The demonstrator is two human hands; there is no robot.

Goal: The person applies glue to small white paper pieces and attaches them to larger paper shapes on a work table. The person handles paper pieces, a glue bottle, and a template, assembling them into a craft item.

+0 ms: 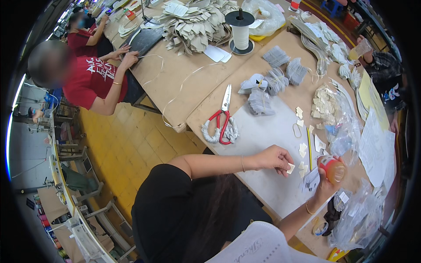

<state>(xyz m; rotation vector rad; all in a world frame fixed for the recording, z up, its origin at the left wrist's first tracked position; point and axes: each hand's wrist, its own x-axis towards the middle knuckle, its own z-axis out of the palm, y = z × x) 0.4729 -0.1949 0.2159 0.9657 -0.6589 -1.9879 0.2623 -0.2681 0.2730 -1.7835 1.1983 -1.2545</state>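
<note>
Over the pale work board [258,179], my left hand [277,158] pinches a small cream fabric piece [290,168] between thumb and fingertips. My right hand [326,186] is wrapped round a bottle of amber liquid [337,171] with a red and white label, tilted with its bottom toward me. Several similar cream pieces [302,150] lie on the board between my hands. A yellow pencil [309,149] rests beside them. Under the bottle is a small stack of grey-white pieces [311,179], partly hidden by my right hand.
Red-handled scissors [222,118] lie beyond my left forearm. Bundled grey pieces [276,81], a thread spool [240,35] and a large fabric pile [197,24] stand farther back. Plastic bags [357,219] crowd the right side. A co-worker in red [96,79] works at the left.
</note>
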